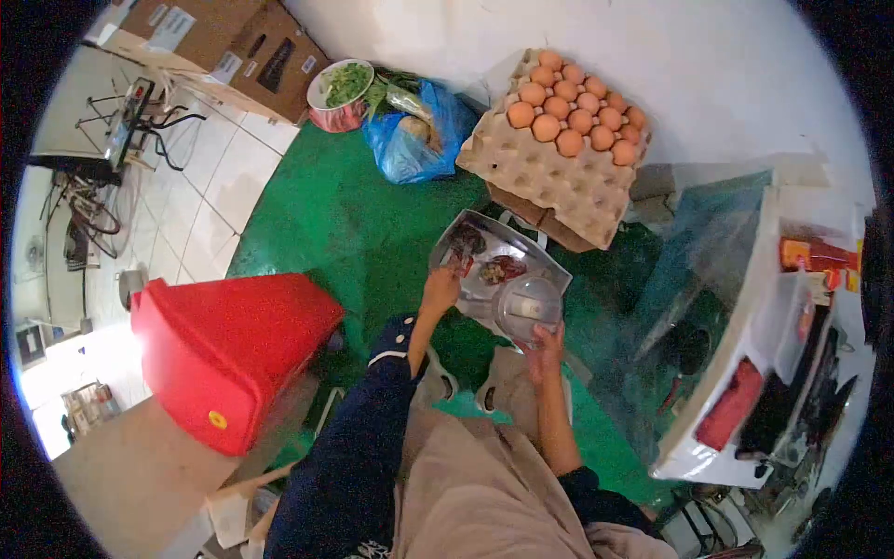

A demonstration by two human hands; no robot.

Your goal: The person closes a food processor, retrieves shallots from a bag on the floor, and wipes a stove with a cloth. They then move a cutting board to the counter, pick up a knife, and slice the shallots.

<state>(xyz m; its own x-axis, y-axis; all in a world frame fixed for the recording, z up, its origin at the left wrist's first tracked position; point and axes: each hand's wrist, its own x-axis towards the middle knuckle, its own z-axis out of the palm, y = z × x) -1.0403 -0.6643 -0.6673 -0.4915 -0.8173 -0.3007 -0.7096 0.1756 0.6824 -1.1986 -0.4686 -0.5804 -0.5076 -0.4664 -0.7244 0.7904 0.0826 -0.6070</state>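
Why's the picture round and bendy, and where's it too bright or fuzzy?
Head view: black edges and curved lines, probably a very wide lens; head view: glare whites out a spot beside the red thing; head view: the stuff in the tray looks grainy.

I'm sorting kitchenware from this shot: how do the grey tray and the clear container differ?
The clear container is round; the grey tray has corners. The clear container is see-through; the grey tray looks opaque. The right hand grips the clear container, while the left hand is over the grey tray's near-left side. Both are in front of the person, overlapping in view.
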